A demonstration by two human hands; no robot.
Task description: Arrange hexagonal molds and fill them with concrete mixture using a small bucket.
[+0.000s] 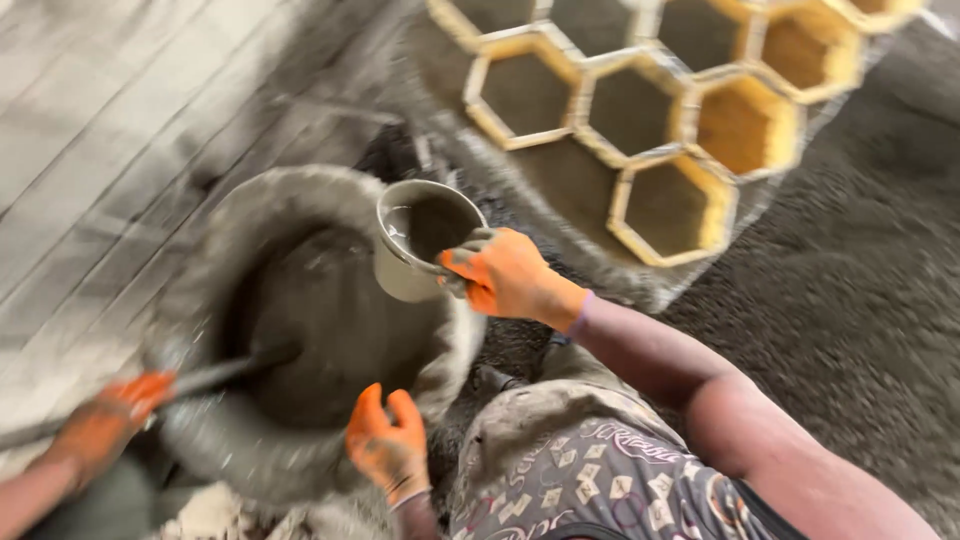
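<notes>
My right hand (510, 275), in an orange glove, grips the rim of a small grey pail (415, 245) smeared with wet grey mix. The pail is tilted over the far right edge of a large round tub (215, 225) that holds dark grey mix. My left hand (390, 445), also gloved in orange, is at the tub's near rim with fingers spread and nothing in it. Whether it touches the rim is unclear. The picture is blurred by motion.
A second person's orange-gloved hand (105, 420) at the lower left holds a dark rod (215, 375) that reaches into the tub. A yellow honeycomb mould (690, 125) of several hexagonal cells lies at the top right on grey gritty ground (860, 290). Pale planks (90, 130) lie at the left.
</notes>
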